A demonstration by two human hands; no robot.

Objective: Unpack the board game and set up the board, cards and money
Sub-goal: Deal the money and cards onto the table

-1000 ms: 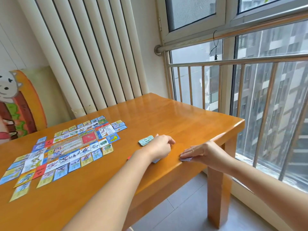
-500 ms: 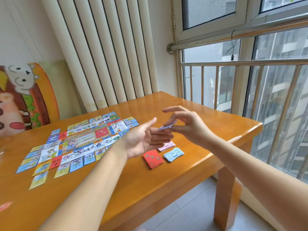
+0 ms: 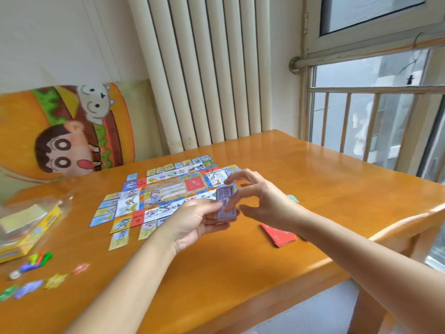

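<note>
Money stack (image 3: 225, 205) sits in the left grip (image 3: 195, 222), right grip (image 3: 263, 201) wide, above orange table (image 3: 325, 189) beside radiator (image 3: 212, 68).

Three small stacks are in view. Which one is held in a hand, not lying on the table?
The purple stack of play money, held by the left hand; the red stack and the green stack lie on the table.

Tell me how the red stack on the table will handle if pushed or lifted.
The red stack looks like thin loose sheets, fanned at its near edge, so a push would probably shear and spread it rather than move it whole. It lies flat, so it should not roll or tip. It is probably light, and lifted by one corner it would likely sag.
</note>
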